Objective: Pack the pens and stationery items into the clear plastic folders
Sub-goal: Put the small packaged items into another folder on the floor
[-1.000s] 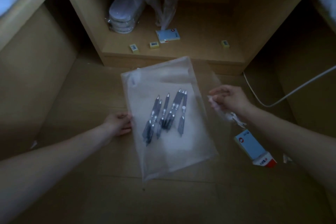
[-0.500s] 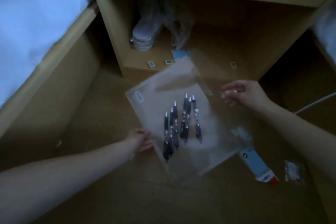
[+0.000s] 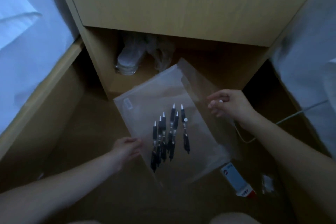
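clear plastic folder [image 3: 145, 107] sits mid-frame w/ pens [image 3: 168, 136] inside, now swung diagonal vs a sec ago. my left hand [image 3: 127, 148] pinches its lower-left edge, right hand [image 3: 231, 104] grips the flap [image 3: 194, 80] at right. i reckon closing's next; blue box [image 3: 236, 180] lower right still unpacked.

A wooden nightstand [image 3: 181, 2] fills the top of my view, with clear plastic wrapping [image 3: 131, 60] in its open shelf. White bedding [image 3: 27, 42] lies at upper left, a white cable [image 3: 294, 114] trails at right, over the wood floor [image 3: 81, 123].
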Tool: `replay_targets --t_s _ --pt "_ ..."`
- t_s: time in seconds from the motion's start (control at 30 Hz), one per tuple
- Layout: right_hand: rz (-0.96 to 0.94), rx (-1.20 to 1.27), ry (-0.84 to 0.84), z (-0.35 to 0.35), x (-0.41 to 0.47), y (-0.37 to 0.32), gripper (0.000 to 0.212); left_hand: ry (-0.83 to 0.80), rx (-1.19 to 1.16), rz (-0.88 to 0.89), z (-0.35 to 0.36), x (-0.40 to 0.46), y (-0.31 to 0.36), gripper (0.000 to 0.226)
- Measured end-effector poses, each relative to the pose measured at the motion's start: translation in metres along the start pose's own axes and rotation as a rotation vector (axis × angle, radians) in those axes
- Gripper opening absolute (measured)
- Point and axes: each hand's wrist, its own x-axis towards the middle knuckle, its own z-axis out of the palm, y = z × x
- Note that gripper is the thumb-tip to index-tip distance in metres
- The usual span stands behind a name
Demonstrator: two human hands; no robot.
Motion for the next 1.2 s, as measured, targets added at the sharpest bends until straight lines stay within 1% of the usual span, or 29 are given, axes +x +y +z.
replay_targets --t_s 0.07,0.13,0.17,0.27,0.33,0.5,0.63,0.7,0.77,0.83,0.87,0.9,0.93,0.97,1.0,1.07,1.13,1.2 --pt "0.009 -0.043 0.010 0.002 0.000 0.008 0.017 0.006 0.036 0.013 0.001 0.005 -0.007 0.014" --pt "0.027 -0.101 0.035 0.008 0.001 0.018 0.020 0.009 0.040 0.010 0.003 0.011 -0.016 0.006" --pt "0.031 -0.140 0.046 0.012 0.001 0.024 0.021 0.013 0.034 0.001 0.004 0.015 -0.021 0.008" --pt "0.009 -0.312 0.053 0.030 0.000 0.046 0.021 0.021 0.041 -0.054 0.007 0.027 -0.043 0.013" --pt "0.014 -0.364 0.043 0.046 0.000 0.066 0.022 0.023 0.052 -0.091 0.008 0.033 -0.059 0.015" --pt "0.074 -0.334 -0.007 0.091 -0.009 0.107 0.024 0.030 0.078 -0.113 0.008 0.041 -0.091 0.024" --pt "0.113 -0.280 -0.033 0.132 -0.018 0.129 0.022 0.058 0.145 -0.137 0.008 0.038 -0.105 0.024" --pt "0.125 -0.234 -0.017 0.150 -0.022 0.137 0.022 0.018 0.257 -0.143 0.003 0.037 -0.108 0.029" --pt "0.111 -0.189 -0.007 0.161 -0.027 0.140 0.021 -0.083 0.595 -0.111 -0.005 0.036 -0.108 0.040" --pt "0.066 -0.149 -0.017 0.167 -0.033 0.141 0.016 -0.176 1.030 0.011 -0.008 0.034 -0.100 0.044" --pt "0.050 -0.138 -0.025 0.169 -0.036 0.142 0.016 -0.184 1.243 0.126 -0.006 0.033 -0.094 0.041" --pt "0.039 -0.127 -0.025 0.170 -0.038 0.145 0.017 -0.172 1.392 0.269 -0.001 0.032 -0.088 0.036" --pt "0.035 -0.123 -0.020 0.171 -0.040 0.148 0.017 -0.168 1.438 0.409 0.005 0.032 -0.084 0.029" --pt "0.037 -0.117 -0.009 0.172 -0.042 0.152 0.017 -0.198 1.431 0.523 0.012 0.034 -0.080 0.023" --pt "0.043 -0.107 0.002 0.174 -0.044 0.155 0.015 -0.233 1.414 0.611 0.021 0.037 -0.080 0.023" --pt "0.049 -0.089 0.017 0.175 -0.047 0.158 0.017 -0.301 1.428 0.744 0.038 0.046 -0.082 0.032" --pt "0.012 -0.110 0.024 0.176 -0.050 0.159 0.020 -0.294 1.482 0.883 0.051 0.059 -0.085 0.043" --pt "-0.031 -0.130 0.050 0.176 -0.051 0.160 0.020 -0.300 1.528 0.958 0.059 0.068 -0.087 0.052"
